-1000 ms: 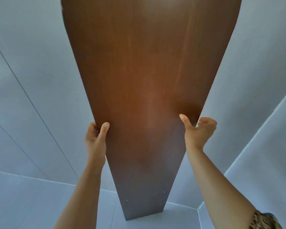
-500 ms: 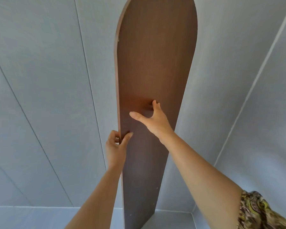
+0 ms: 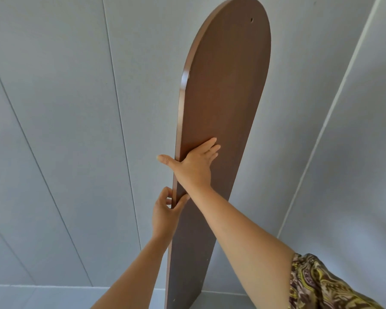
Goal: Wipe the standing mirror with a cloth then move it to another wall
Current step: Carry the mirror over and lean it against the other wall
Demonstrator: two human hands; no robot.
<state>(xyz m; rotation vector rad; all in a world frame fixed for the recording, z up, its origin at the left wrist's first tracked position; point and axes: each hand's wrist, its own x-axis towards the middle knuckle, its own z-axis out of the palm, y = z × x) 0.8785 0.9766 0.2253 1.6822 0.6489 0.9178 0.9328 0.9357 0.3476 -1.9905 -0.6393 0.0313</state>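
Note:
The standing mirror [image 3: 223, 101] shows only its brown wooden back, tall with a rounded top and a small hole near the top. It stands upright in front of the grey panelled wall, its foot on the floor. My left hand [image 3: 166, 214] pinches the mirror's left edge low down, thumb on the back, fingers wrapped round the edge. My right hand [image 3: 193, 162] lies higher on the same edge, palm and fingers flat on the back, thumb sticking out past the edge. The glass side is hidden. No cloth is in view.
A grey panelled wall [image 3: 76, 130] fills the left and middle. A second wall [image 3: 352, 163] meets it at a corner to the right of the mirror. A strip of pale floor [image 3: 54, 297] shows at the bottom. My patterned sleeve [image 3: 321, 284] is at the lower right.
The mirror has turned from flat-on to angled, its left edge toward me. My right hand has left the right edge, crossed the back and reached the left edge. My left hand keeps its grip.

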